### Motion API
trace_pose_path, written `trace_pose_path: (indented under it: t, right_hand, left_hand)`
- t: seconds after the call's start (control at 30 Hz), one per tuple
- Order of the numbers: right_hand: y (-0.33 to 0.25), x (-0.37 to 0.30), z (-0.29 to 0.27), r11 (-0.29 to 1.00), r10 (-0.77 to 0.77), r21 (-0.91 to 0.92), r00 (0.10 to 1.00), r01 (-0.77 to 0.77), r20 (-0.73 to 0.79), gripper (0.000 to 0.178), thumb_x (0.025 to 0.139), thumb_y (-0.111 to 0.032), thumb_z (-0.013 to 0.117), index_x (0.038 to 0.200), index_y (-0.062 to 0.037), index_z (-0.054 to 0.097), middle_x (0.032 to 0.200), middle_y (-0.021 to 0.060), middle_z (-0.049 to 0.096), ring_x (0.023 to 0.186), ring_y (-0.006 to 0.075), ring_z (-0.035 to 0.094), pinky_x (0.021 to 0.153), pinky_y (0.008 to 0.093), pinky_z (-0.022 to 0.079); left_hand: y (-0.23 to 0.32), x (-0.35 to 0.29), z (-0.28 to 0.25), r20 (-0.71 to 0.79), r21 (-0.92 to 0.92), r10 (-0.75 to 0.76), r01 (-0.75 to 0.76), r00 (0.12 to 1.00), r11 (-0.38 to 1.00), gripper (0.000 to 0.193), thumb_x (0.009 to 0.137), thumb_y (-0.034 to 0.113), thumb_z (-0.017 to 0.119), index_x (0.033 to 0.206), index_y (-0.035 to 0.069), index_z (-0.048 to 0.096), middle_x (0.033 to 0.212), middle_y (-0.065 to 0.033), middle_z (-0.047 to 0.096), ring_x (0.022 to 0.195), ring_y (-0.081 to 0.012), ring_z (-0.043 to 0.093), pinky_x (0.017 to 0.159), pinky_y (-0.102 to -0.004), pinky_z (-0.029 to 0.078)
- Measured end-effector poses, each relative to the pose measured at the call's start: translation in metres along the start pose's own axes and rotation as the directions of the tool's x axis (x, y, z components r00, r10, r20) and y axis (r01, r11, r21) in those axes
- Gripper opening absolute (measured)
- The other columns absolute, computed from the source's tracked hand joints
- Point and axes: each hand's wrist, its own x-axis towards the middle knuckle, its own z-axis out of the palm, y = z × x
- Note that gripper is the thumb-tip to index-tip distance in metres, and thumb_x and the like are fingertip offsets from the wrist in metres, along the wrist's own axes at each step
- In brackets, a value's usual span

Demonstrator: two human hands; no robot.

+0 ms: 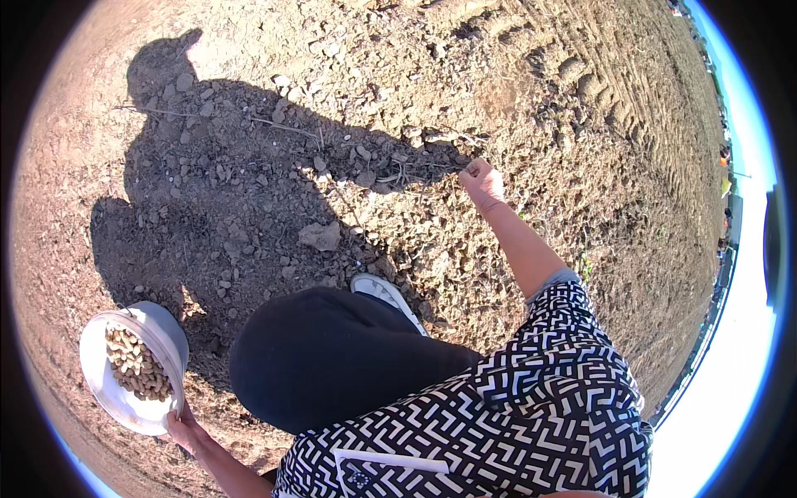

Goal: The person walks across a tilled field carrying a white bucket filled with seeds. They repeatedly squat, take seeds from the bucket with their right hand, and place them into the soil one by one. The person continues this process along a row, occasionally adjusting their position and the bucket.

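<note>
While left fingers [175, 422] grip a white bucket [168, 332] of tan peanuts [139, 367], the right hand [482, 182] pinches closed.

Dry, pale-brown, crumbly soil [664, 166] bears a broad dark shadow [216, 183] of a person. A large grey-brown earthen clod [320, 236] and a thin, straw-coloured dry stalk [286, 129] lie within it. Ribbed, curving earth tracks [602, 91] mark the upper right, beneath a bright white-blue sky [730, 373].
</note>
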Motion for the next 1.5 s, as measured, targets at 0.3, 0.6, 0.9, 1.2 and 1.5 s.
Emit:
trace_pose_path:
  t: [0.3, 0.6, 0.9, 1.2, 1.5]
  right_hand:
    - [-0.046, 0.120, -0.074, 0.333, 0.207, 0.941, 0.978, -0.064, -0.007, 0.013, 0.085, -0.014, 0.058, 0.089, -0.0037, 0.064, 0.076, 0.0044, 0.062, 0.062, 0.0127, 0.055, 0.055, 0.0264, 0.046]
    - [-0.056, 0.219, -0.060, 0.998, -0.060, -0.059, 0.853, 0.034, -0.518, 0.029, 0.075, -0.033, 0.073, 0.098, -0.0155, 0.071, 0.089, 0.0086, 0.070, 0.081, 0.0265, 0.065, 0.077, 0.0355, 0.050]
    - [0.002, 0.190, -0.111, 0.882, 0.378, 0.461, 0.738, -0.103, -0.558, 0.027, 0.073, -0.027, 0.073, 0.084, -0.0058, 0.059, 0.080, 0.0142, 0.065, 0.074, 0.0251, 0.063, 0.075, 0.0356, 0.051]
    - [0.087, 0.236, -0.108, 0.795, 0.256, -0.462, 0.907, -0.395, -0.335, 0.037, 0.085, -0.023, 0.062, 0.122, -0.0233, 0.058, 0.134, 0.0183, 0.046, 0.102, 0.0299, 0.061, 0.090, 0.0426, 0.049]
    - [0.090, 0.182, -0.149, 0.859, 0.256, 0.509, 0.899, -0.044, -0.355, 0.020, 0.077, -0.016, 0.066, 0.093, -0.0049, 0.070, 0.076, 0.0024, 0.066, 0.058, 0.0079, 0.055, 0.054, 0.0249, 0.046]
  left_hand:
    - [-0.007, 0.018, -0.016, -0.012, 0.035, -0.019, 0.020, 1.000, 0.999, 0.048, 0.080, 0.001, 0.044, 0.123, -0.018, 0.034, 0.113, -0.0273, 0.050, 0.094, -0.0348, 0.061, 0.084, -0.0360, 0.060]
    - [-0.026, 0.059, -0.039, -0.009, 0.075, -0.079, 0.079, 0.997, 0.994, 0.034, 0.077, 0.000, 0.043, 0.107, -0.016, 0.040, 0.105, -0.0241, 0.051, 0.092, -0.0362, 0.061, 0.086, -0.0392, 0.059]
    - [-0.011, 0.038, -0.048, -0.062, 0.150, -0.105, 0.113, 0.993, 0.982, 0.032, 0.078, 0.000, 0.043, 0.105, -0.016, 0.041, 0.104, -0.0238, 0.052, 0.091, -0.0355, 0.061, 0.084, -0.0386, 0.059]
    - [-0.005, 0.030, -0.031, -0.082, 0.192, -0.137, 0.150, 0.987, 0.970, 0.031, 0.079, 0.001, 0.042, 0.104, -0.016, 0.042, 0.103, -0.0236, 0.053, 0.090, -0.0349, 0.061, 0.082, -0.0381, 0.058]
    - [-0.003, 0.031, -0.025, -0.073, 0.212, -0.165, 0.177, 0.984, 0.961, 0.029, 0.079, 0.002, 0.041, 0.103, -0.016, 0.043, 0.101, -0.0233, 0.054, 0.089, -0.0342, 0.062, 0.080, -0.0375, 0.058]
